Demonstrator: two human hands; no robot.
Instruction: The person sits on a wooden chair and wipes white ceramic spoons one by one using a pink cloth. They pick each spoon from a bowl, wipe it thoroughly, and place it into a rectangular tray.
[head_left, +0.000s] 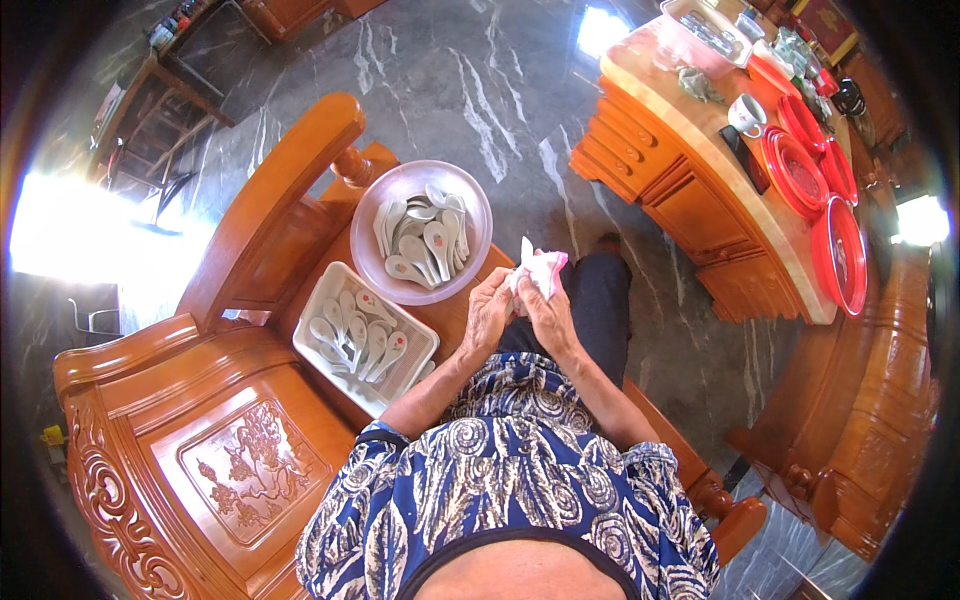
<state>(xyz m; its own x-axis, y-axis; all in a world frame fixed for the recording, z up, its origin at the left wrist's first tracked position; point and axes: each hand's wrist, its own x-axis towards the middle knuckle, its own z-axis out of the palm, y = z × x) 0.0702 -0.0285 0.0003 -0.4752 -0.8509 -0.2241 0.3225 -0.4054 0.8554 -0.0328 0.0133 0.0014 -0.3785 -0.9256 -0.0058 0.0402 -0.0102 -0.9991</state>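
Both hands meet over my lap around a white and pink cloth (550, 271). My left hand (489, 309) grips it from one side, and my right hand (545, 309) pinches it from the other. A pointed white piece (526, 247) sticks up from the cloth; whether it is a spoon's end or a cloth corner I cannot tell. To the left, a round translucent plastic basin (478, 196) holds a heap of white soup spoons (436, 241), some with floral prints. Nearer me, a white rectangular plastic basket (429, 339) contains several more flowered spoons (358, 335).
Both containers stand on the seat of a carved wooden bench (255, 465) with a thick armrest (300, 165). At right, a wooden cabinet (675, 195) carries red plastic baskets (795, 169), a white mug (746, 115) and a pinkish tub (701, 56). Dark marbled floor (450, 90) lies between.
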